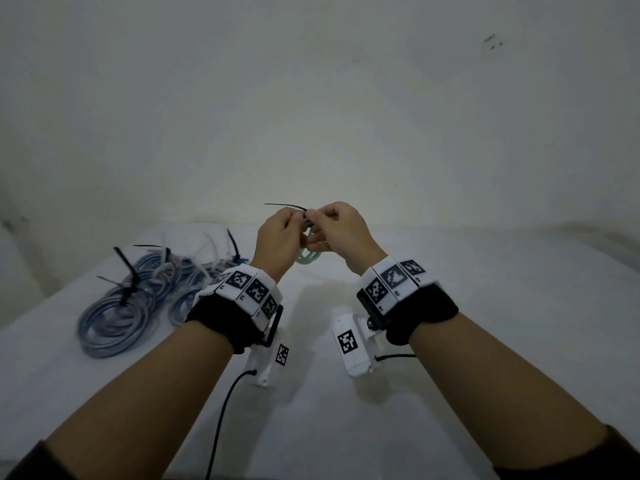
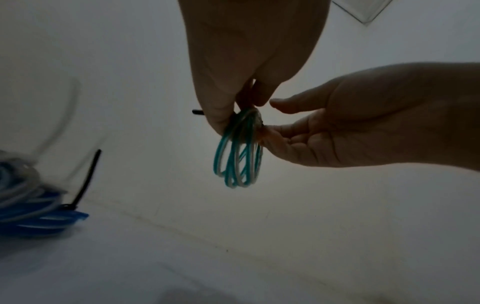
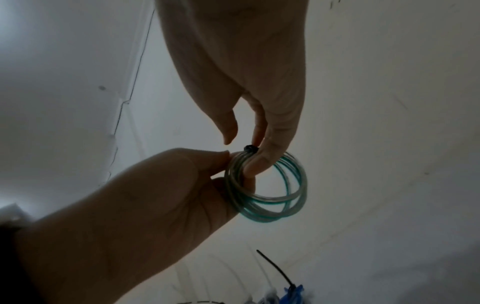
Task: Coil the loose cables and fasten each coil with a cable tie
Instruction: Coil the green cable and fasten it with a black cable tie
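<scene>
Both hands are raised above the white table [image 1: 450,306] and meet around a small green-and-white cable coil [image 1: 306,252]. A black cable tie [image 1: 284,205] wraps the top of the coil, its thin tail pointing left over my left hand. My left hand [image 1: 294,220] pinches the coil [image 3: 272,197] between thumb and fingers just below the tie's head [image 3: 250,148]. My right hand [image 1: 317,220] holds the same spot from the other side, one fingertip [image 3: 259,162] hooked through the coil beside the head. The coil [image 2: 239,156] hangs free below both hands.
Several blue-and-white cable coils [image 1: 117,306] lie on the table's left side, bound with black and white ties whose tails stick up. They show again in the wrist views as a blue coil [image 2: 28,211] and a black tie tail [image 3: 275,267]. A plain wall stands behind the table.
</scene>
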